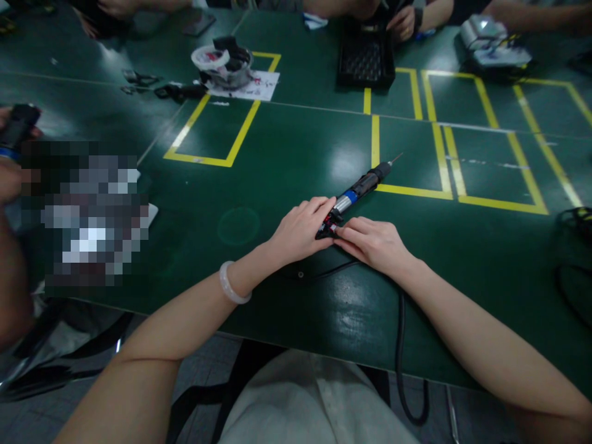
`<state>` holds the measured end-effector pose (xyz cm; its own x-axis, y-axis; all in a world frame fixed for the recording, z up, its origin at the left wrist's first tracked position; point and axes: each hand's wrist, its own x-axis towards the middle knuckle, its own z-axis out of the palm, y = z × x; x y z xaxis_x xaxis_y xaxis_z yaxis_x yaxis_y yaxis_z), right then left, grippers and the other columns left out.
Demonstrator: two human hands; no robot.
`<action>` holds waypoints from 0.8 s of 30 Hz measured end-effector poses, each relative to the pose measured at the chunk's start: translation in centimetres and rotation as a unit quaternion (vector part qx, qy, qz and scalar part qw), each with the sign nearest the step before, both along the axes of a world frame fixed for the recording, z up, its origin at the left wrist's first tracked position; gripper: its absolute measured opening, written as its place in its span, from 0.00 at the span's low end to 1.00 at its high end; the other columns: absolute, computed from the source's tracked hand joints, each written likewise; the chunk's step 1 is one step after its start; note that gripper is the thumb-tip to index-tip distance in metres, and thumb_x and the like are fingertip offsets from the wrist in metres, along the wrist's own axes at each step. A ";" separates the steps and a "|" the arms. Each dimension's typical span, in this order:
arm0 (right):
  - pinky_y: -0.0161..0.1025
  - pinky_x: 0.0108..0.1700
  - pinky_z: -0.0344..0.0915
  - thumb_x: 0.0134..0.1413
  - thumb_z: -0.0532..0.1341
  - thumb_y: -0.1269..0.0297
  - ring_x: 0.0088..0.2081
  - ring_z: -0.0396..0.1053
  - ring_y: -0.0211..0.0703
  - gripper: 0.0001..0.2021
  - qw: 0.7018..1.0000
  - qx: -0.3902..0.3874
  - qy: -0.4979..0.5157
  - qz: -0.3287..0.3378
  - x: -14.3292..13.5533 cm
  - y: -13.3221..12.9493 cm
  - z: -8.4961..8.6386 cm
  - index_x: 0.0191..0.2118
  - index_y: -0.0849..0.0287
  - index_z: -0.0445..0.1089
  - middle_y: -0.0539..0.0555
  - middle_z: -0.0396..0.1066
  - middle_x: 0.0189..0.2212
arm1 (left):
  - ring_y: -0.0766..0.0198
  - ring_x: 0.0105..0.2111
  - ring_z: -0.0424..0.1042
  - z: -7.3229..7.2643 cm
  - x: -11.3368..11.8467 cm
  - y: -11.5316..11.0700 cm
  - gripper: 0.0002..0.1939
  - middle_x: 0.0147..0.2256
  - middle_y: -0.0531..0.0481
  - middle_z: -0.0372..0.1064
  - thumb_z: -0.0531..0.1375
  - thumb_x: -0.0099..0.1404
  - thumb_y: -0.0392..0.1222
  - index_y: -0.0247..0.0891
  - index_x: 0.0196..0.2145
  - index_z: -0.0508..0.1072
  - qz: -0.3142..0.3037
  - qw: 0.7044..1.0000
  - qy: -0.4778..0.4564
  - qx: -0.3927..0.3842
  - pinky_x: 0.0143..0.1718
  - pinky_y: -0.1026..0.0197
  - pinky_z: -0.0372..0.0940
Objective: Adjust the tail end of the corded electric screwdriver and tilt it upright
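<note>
An electric screwdriver with a silver and blue body, black front and thin bit lies aslant on the green table, its bit pointing to the upper right. At its near end the casing seems open, and small red and whitish parts show inside. My left hand is closed around that near end from the left. From the right, the fingers of my right hand are pinched together at the same end; what they hold is too small to make out. A black cable runs below my right hand and over the table's edge.
Yellow tape boxes mark the green table. Behind stand a tub of parts on a paper sheet and a black tray by a co-worker's hand. Black cables lie at the right; at the left, a co-worker holds a dark tool.
</note>
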<state>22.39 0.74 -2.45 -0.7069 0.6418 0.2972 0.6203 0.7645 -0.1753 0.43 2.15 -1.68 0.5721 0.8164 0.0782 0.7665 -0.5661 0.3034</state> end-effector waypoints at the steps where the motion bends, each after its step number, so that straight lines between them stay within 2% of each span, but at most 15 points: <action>1: 0.40 0.37 0.64 0.72 0.53 0.57 0.38 0.72 0.46 0.17 1.000 -0.008 0.003 0.001 0.1 0.0 0.1 0.43 0.58 0.77 0.59 0.77 0.37 | 0.46 0.58 0.65 0.1 0.1 -0.1 0.41 0.64 0.35 0.59 0.63 0.67 0.52 0.30 0.70 0.54 0.001 1.000 0.007 0.004 0.58 0.49 0.63; 8: 0.42 0.38 0.64 0.72 0.53 0.55 0.36 0.71 0.47 0.18 0.998 -0.050 0.037 -0.010 -0.1 -0.3 0.4 0.44 0.59 0.78 0.60 0.77 0.35 | 0.45 0.55 0.67 0.6 1.0 -0.9 0.42 0.63 0.32 0.60 0.58 0.69 0.61 0.28 0.69 0.55 0.028 0.997 0.066 0.042 0.53 0.49 0.64; 12: 0.41 0.37 0.64 0.71 0.54 0.55 0.35 0.71 0.46 0.18 0.994 -0.080 0.068 -0.015 -0.2 -0.4 0.2 0.43 0.59 0.79 0.59 0.77 0.34 | 0.46 0.53 0.67 0.8 2.0 -1.5 0.36 0.62 0.32 0.61 0.56 0.72 0.53 0.26 0.69 0.55 0.058 0.992 0.089 0.061 0.51 0.49 0.64; 15: 0.39 0.36 0.64 0.70 0.54 0.57 0.34 0.71 0.44 0.16 0.983 -0.125 0.132 -0.029 0.1 0.1 -0.1 0.45 0.59 0.78 0.58 0.76 0.35 | 0.47 0.52 0.68 0.5 2.4 -1.6 0.32 0.61 0.32 0.62 0.54 0.73 0.46 0.27 0.69 0.55 0.067 0.991 0.088 0.072 0.49 0.51 0.65; 18: 0.37 0.32 0.63 0.68 0.57 0.55 0.28 0.69 0.40 0.15 0.946 -0.211 0.234 -0.077 0.6 1.0 -0.5 0.40 0.59 0.77 0.54 0.74 0.30 | 0.47 0.53 0.68 0.2 2.2 -1.3 0.32 0.61 0.31 0.62 0.56 0.73 0.45 0.26 0.69 0.55 0.067 0.991 0.080 0.080 0.50 0.51 0.65; 21: 0.35 0.25 0.59 0.66 0.57 0.48 0.21 0.64 0.36 0.20 0.875 -0.328 0.333 -0.124 1.1 1.8 -0.9 0.35 0.59 0.75 0.50 0.69 0.22 | 0.46 0.53 0.67 0.0 1.4 -0.6 0.34 0.61 0.30 0.61 0.58 0.72 0.45 0.27 0.69 0.54 0.067 0.992 0.078 0.077 0.51 0.50 0.65; 24: 0.34 0.22 0.56 0.63 0.60 0.44 0.20 0.63 0.35 0.22 0.833 -0.373 0.385 -0.138 1.2 2.2 -1.0 0.32 0.59 0.75 0.49 0.68 0.21 | 0.44 0.54 0.67 0.2 -0.2 0.4 0.34 0.61 0.29 0.61 0.57 0.72 0.44 0.27 0.69 0.54 0.076 0.990 0.089 0.074 0.52 0.49 0.65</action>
<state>23.63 2.93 -3.49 -0.2858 0.9575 0.0393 0.2396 0.1111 -0.9645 0.25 2.59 -1.52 0.4591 0.8813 0.1125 0.8800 -0.4684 0.0786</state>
